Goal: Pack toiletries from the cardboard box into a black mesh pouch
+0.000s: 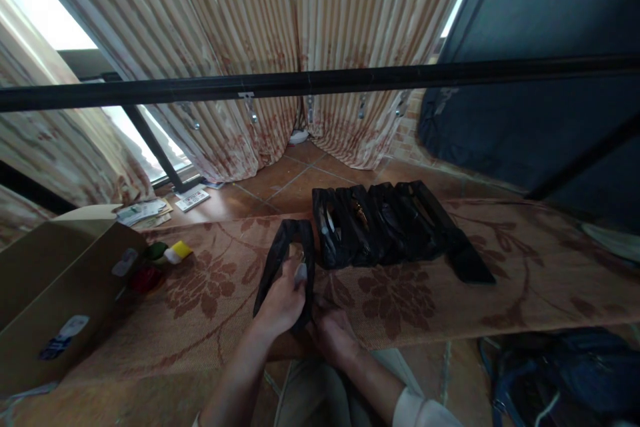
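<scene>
A narrow black fabric storage bin (264,280) stands on the cloth in front of me. My left hand (283,297) reaches inside it with fingers curled. A small whitish, shiny item (301,273) shows at those fingertips; its kind is too small to tell. My right hand (333,330) grips the bin's near right edge, its fingertips partly hidden. Just to the right, a black organizer (345,257) has several long compartments. One holds pale items (330,220), another gold-coloured metal items (360,213). A flat black flap or object (470,263) lies at its right end.
A patterned brown cloth (210,327) covers the low surface. On the left is an open cardboard box (95,293), beside red, green and yellow-white rolls (180,252). Papers (145,212) lie behind. A black bar (280,85) crosses ahead; a dark backpack (575,373) sits lower right.
</scene>
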`<state>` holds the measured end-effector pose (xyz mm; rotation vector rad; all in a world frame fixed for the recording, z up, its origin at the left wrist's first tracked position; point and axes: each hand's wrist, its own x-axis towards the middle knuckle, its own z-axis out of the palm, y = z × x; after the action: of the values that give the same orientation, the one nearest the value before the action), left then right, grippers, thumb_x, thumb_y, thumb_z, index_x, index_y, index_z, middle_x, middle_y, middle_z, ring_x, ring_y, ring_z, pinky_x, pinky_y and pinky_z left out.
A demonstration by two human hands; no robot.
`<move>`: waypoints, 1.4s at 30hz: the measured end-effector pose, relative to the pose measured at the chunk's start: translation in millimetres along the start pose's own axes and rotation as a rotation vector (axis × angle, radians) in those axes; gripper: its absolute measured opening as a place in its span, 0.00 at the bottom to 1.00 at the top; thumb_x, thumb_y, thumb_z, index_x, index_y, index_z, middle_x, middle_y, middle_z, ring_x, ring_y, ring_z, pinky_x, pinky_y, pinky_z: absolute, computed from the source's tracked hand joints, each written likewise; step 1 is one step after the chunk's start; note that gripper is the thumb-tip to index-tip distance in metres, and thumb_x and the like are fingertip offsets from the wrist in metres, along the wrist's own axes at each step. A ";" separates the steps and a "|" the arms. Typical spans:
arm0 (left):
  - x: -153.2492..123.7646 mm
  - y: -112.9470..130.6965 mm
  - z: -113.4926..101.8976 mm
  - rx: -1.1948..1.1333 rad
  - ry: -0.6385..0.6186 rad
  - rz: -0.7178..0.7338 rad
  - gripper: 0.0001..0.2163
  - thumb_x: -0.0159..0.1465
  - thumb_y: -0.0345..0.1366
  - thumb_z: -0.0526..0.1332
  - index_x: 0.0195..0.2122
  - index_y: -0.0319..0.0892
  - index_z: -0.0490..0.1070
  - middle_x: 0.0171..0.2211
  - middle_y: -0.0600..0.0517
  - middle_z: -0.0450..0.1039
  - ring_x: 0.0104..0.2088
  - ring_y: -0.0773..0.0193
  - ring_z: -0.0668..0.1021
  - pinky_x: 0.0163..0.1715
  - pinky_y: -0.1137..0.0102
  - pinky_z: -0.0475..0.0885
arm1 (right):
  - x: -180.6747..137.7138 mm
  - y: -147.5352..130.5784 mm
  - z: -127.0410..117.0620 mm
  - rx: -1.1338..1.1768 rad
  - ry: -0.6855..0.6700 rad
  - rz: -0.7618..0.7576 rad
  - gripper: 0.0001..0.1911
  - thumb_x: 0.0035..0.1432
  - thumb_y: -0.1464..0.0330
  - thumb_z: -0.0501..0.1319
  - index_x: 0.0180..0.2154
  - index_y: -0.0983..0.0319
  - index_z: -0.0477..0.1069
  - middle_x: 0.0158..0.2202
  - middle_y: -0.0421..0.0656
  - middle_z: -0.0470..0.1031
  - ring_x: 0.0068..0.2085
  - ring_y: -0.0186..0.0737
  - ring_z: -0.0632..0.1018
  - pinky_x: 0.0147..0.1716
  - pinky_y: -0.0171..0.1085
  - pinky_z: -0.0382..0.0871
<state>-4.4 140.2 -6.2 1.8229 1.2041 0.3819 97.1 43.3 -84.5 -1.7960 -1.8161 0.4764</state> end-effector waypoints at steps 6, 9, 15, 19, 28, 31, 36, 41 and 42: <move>-5.6 7.6 2.8 0.211 -0.029 0.035 0.13 0.62 0.33 0.48 0.43 0.40 0.69 0.35 0.41 0.76 0.37 0.55 0.78 0.35 0.67 0.67 | -0.2 -1.4 -1.8 -0.006 -0.006 0.000 0.10 0.59 0.72 0.55 0.41 0.62 0.73 0.40 0.46 0.75 0.41 0.40 0.76 0.41 0.33 0.69; -8.5 14.6 2.8 0.346 0.021 0.051 0.13 0.63 0.31 0.46 0.36 0.40 0.71 0.36 0.40 0.75 0.37 0.55 0.78 0.36 0.67 0.67 | -0.8 -0.4 0.0 -0.001 -0.003 -0.010 0.11 0.59 0.73 0.55 0.42 0.63 0.73 0.41 0.47 0.75 0.43 0.41 0.76 0.43 0.34 0.69; -12.0 15.5 -0.1 0.396 0.020 0.041 0.13 0.61 0.31 0.48 0.31 0.42 0.73 0.34 0.41 0.76 0.38 0.52 0.78 0.36 0.64 0.67 | -2.3 1.4 3.4 0.047 0.008 -0.006 0.13 0.60 0.72 0.53 0.43 0.64 0.73 0.41 0.48 0.76 0.43 0.42 0.76 0.43 0.36 0.69; -9.8 13.6 0.7 0.377 -0.068 0.046 0.11 0.55 0.28 0.52 0.28 0.43 0.74 0.29 0.43 0.77 0.35 0.53 0.79 0.34 0.65 0.68 | -2.2 1.2 2.2 0.084 0.027 -0.027 0.12 0.61 0.70 0.53 0.41 0.62 0.74 0.40 0.48 0.77 0.43 0.42 0.77 0.46 0.36 0.69; -10.8 18.3 8.7 0.312 -0.135 0.028 0.12 0.60 0.32 0.50 0.34 0.37 0.73 0.34 0.37 0.77 0.38 0.52 0.79 0.35 0.66 0.69 | -4.0 11.4 12.1 0.053 0.007 -0.014 0.17 0.58 0.72 0.52 0.46 0.64 0.73 0.44 0.51 0.77 0.47 0.44 0.77 0.46 0.37 0.70; -17.7 22.8 4.3 0.316 -0.115 0.033 0.12 0.61 0.31 0.49 0.33 0.36 0.73 0.34 0.36 0.76 0.37 0.51 0.79 0.34 0.65 0.68 | -5.7 13.6 14.9 0.030 -0.002 -0.008 0.17 0.57 0.73 0.52 0.44 0.64 0.75 0.44 0.51 0.77 0.46 0.45 0.77 0.45 0.37 0.70; -40.1 38.4 -15.8 0.122 -0.008 0.162 0.11 0.62 0.33 0.52 0.37 0.39 0.73 0.34 0.43 0.75 0.34 0.57 0.77 0.33 0.68 0.67 | -8.2 17.2 19.1 0.011 -0.037 0.019 0.18 0.61 0.70 0.48 0.41 0.65 0.76 0.37 0.52 0.79 0.42 0.44 0.79 0.41 0.36 0.72; -60.1 41.9 -34.8 -0.171 0.156 0.246 0.11 0.64 0.36 0.53 0.39 0.42 0.74 0.33 0.49 0.75 0.33 0.64 0.76 0.32 0.72 0.67 | -7.8 18.1 23.5 -0.029 -0.019 0.059 0.17 0.64 0.64 0.51 0.48 0.63 0.71 0.45 0.50 0.75 0.44 0.41 0.78 0.40 0.34 0.72; -60.3 35.4 -38.6 -0.228 0.204 0.248 0.11 0.64 0.37 0.52 0.39 0.43 0.74 0.32 0.50 0.75 0.32 0.65 0.76 0.33 0.73 0.67 | -7.9 17.4 23.2 -0.055 -0.014 0.082 0.15 0.64 0.63 0.53 0.48 0.62 0.71 0.46 0.49 0.74 0.43 0.40 0.77 0.40 0.36 0.72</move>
<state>-38.3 103.7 56.2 1.7672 1.0224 0.8296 96.9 39.1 -114.3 -1.9140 -1.7863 0.4752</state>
